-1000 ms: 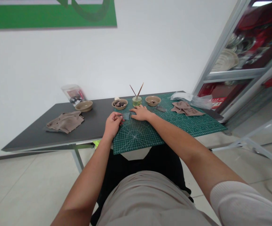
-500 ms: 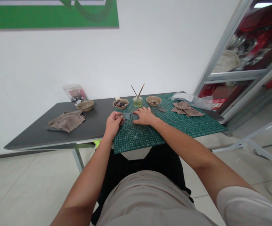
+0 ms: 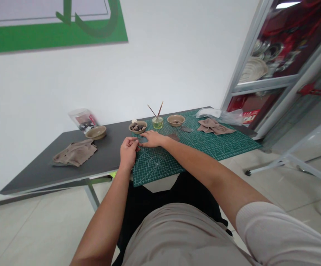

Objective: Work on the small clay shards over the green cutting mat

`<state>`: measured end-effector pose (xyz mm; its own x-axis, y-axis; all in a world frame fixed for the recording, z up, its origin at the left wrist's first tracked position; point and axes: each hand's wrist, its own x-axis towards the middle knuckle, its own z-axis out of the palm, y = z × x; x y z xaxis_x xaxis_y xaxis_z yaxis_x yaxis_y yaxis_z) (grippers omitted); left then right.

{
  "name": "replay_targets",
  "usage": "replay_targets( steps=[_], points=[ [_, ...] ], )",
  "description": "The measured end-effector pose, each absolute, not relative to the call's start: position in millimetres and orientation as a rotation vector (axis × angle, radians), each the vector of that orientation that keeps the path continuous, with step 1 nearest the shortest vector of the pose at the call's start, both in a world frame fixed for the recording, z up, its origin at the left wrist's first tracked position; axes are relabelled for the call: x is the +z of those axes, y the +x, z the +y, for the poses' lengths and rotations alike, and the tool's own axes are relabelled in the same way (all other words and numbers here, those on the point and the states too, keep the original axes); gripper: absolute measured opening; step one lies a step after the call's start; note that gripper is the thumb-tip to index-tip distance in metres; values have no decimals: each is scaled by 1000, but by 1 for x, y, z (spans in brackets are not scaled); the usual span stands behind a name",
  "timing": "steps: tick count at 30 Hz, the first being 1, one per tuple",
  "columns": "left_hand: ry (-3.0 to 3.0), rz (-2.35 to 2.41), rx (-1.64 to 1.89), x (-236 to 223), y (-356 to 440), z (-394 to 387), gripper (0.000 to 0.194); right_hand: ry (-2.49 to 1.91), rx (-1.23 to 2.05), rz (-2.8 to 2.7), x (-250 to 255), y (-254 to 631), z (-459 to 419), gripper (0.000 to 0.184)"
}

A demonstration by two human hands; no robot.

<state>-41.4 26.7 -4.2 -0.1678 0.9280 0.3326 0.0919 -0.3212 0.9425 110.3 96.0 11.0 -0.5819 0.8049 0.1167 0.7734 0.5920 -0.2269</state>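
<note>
My left hand (image 3: 128, 150) is closed at the left edge of the green cutting mat (image 3: 188, 153). Its thumb and fingers pinch a small, flat, grey translucent piece (image 3: 143, 140). My right hand (image 3: 152, 139) reaches across to the same piece, with thumb and index finger spread around it; its fingertips lie at or very near the piece, partly hiding it. A brownish flat piece (image 3: 173, 136) lies on the mat beside my right wrist. Farther right rests another thin grey piece (image 3: 186, 129). Just behind my hands stands a bowl of dark and brown bits (image 3: 138, 128).
A glass jar of yellowish liquid (image 3: 157, 123) holds two thin brushes or sticks. Beside it is a bowl (image 3: 176, 120) with few bits. Brown cloths lie left (image 3: 75, 153) and right (image 3: 215, 126). At the back stand another bowl (image 3: 96, 133), a clear bag (image 3: 83, 120) and plastic wrapping (image 3: 224, 115).
My right hand has moved left, close against my left hand. A brownish flat piece now shows on the mat by my right wrist. The camera view has shifted and tilted slightly.
</note>
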Motion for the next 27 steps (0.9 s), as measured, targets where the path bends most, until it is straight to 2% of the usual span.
replay_targets(
  steps=[6,11,18,23,27],
  points=[
    [1402,1178,1577,-4,-40,26,22,-1159,207,-2650,12,112,78,64],
    [1391,1172,1574,-4,-41,26,20,-1131,137,-2584,22,126,65,67],
    [1400,1178,1557,-5,-39,27,18,-1723,-126,-2130,23,224,53,39],
    [1402,1202,1556,-6,-40,29,19,-1821,-44,-2132,1,271,56,49],
    [1395,1202,1546,-6,-41,29,20,-1853,37,-2185,-9,276,63,47]
  ],
)
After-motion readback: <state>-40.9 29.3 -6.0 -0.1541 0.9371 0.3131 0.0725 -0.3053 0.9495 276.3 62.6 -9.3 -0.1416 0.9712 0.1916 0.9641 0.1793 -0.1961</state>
